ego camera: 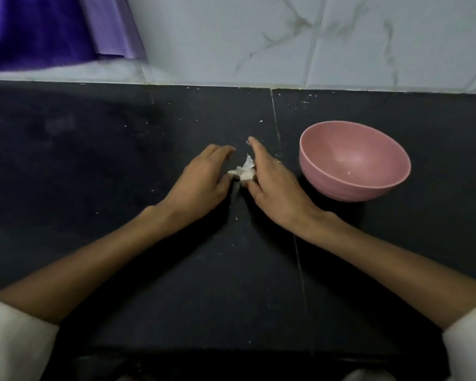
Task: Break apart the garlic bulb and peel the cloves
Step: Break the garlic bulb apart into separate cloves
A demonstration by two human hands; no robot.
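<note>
A small white piece of garlic [243, 173] with loose papery skin sticking up lies between my two hands, just above the dark counter. My left hand [202, 180] pinches its left end between thumb and fingers. My right hand [272, 180] holds its right side with thumb and lower fingers, while the index finger points straight ahead. Most of the garlic is hidden by my fingers.
A pink bowl [396, 174] stands to the right of my right hand, tilted slightly, with a tiny white speck inside. The black counter [121, 160] carries scattered white skin flecks. A marbled tile wall [286, 37] rises behind it, with purple cloth [39, 31] at the far left.
</note>
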